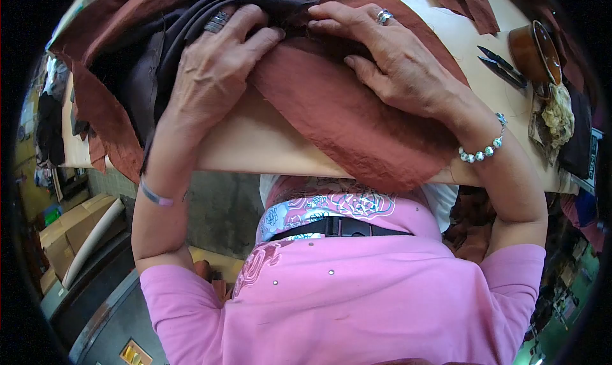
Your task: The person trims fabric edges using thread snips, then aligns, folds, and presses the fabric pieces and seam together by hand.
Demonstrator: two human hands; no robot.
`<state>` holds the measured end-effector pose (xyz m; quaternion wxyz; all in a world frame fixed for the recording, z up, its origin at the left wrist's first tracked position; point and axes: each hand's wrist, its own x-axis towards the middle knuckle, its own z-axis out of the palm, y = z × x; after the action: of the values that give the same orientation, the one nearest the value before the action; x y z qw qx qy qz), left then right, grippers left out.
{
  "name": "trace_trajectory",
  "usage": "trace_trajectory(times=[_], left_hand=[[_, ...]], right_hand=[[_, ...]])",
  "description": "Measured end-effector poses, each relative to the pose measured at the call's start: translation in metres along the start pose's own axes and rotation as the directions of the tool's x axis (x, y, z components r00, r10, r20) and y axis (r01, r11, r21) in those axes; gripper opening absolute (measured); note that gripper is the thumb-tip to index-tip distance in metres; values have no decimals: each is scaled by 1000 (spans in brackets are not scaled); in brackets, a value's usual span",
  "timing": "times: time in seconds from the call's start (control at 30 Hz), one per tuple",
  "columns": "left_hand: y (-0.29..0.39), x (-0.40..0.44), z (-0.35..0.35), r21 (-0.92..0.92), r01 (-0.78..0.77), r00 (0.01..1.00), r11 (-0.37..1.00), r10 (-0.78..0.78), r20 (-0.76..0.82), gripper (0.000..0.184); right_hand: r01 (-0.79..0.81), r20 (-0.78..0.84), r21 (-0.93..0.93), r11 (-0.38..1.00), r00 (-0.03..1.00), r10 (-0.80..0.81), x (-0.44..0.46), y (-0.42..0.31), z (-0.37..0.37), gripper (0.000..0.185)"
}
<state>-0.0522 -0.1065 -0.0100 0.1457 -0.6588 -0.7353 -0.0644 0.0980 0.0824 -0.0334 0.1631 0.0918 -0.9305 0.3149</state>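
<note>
Rust-brown fabric (331, 103) lies across the table, its rounded front edge hanging over the rim. Over its left part are folds of dark cloth (185, 30) with frayed edges. My left hand (220, 72), with a ring on it, is closed on the dark cloth, thumb near the bent fingers; some fingertips are hidden. My right hand (398, 62), wearing a ring and a beaded bracelet, rests on the rust-brown fabric. Its fingers stretch toward the dark cloth's edge, and the thumb lies apart from them.
Small black thread snips (500, 65) lie on the pale table (280, 138) at the right. Beside them are a brown glazed bowl (532, 52) and a crumpled yellowish bundle (556, 117). More rust-brown cloth (468, 5) lies at the back. Cardboard boxes (80, 228) stand at lower left.
</note>
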Motion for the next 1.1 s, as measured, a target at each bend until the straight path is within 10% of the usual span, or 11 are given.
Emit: trace_trajectory(times=[0.17, 0.33, 0.43, 0.53, 1.1], left_hand=[[5, 2, -50, -322, 76, 969, 944, 6, 247, 44], [19, 20, -50, -679, 274, 956, 681, -116, 269, 17], [12, 17, -3, -610, 229, 953, 759, -302, -18, 17], [8, 18, 9, -334, 85, 965, 939, -161, -206, 17], [7, 25, 9, -97, -63, 991, 993, 50, -127, 13]], right_hand=[[131, 74, -159, 978, 990, -120, -1, 1, 5, 58], [220, 14, -257, 941, 975, -224, -2, 3, 11, 49], [226, 12, -253, 941, 973, -231, -3, 2, 11, 40], [270, 22, -282, 921, 961, -275, -2, 0, 7, 31], [190, -27, -183, 965, 980, -198, 0, 2, 8, 28]])
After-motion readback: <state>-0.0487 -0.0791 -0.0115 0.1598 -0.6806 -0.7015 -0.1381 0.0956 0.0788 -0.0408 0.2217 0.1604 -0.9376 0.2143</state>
